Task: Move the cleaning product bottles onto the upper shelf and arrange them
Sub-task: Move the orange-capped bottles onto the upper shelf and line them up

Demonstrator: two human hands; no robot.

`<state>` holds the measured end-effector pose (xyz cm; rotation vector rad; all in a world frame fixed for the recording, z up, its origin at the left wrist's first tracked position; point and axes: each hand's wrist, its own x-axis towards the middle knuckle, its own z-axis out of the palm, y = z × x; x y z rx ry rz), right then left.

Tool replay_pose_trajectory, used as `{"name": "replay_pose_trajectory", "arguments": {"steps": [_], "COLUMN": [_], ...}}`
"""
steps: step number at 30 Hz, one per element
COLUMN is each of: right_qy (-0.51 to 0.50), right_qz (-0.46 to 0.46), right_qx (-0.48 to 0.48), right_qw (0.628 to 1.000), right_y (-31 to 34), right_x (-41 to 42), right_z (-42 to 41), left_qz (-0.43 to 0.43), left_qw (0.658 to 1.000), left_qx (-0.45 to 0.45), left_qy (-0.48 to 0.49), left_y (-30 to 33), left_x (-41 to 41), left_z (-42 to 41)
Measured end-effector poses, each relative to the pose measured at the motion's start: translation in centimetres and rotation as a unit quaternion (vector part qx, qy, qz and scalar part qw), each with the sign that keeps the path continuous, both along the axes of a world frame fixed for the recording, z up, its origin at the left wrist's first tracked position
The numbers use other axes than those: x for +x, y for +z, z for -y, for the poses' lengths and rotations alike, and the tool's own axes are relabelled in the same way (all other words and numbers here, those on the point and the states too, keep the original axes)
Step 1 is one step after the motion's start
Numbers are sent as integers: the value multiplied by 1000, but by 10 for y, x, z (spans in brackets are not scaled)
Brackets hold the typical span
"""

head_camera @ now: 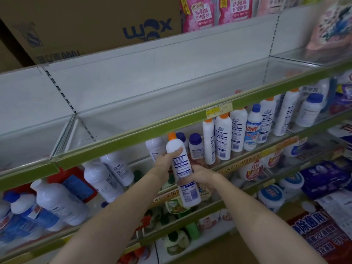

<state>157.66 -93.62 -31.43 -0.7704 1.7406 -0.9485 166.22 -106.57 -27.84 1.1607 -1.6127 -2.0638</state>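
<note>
A tall white bottle with an orange cap (181, 164) is held upright in front of the middle shelf, just below the green rail of the upper shelf (133, 138). My left hand (166, 160) grips its upper body from the left. My right hand (200, 175) clasps its lower body from the right. The upper shelf holds no bottles in the stretch in front of me. More white bottles with orange caps (222, 138) and blue caps (196, 145) stand on the middle shelf behind my hands and to the right.
Blue-capped white bottles (57, 202) crowd the middle shelf at left. A cardboard box (91, 25) and pink refill pouches (198, 14) sit on the top shelf. Lower shelves hold green bottles (177, 241), tubs (272, 197) and packs. A yellow price tag (219, 110) hangs on the green rail.
</note>
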Motion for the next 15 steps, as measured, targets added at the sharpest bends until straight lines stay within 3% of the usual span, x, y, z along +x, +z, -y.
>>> {"name": "replay_pose_trajectory", "arguments": {"steps": [5,15], "right_qy": [21,-13], "right_qz": [4,-2], "right_qx": [61,54], "right_qw": [998,998], "right_y": [-14,-6], "right_x": [1,7], "right_z": [-13,-34], "left_qz": [39,47], "left_qw": [999,998], "left_qx": [20,37], "left_qy": [-4,6], "left_y": [-8,-14], "left_x": [9,6], "left_z": [-11,-30]}}
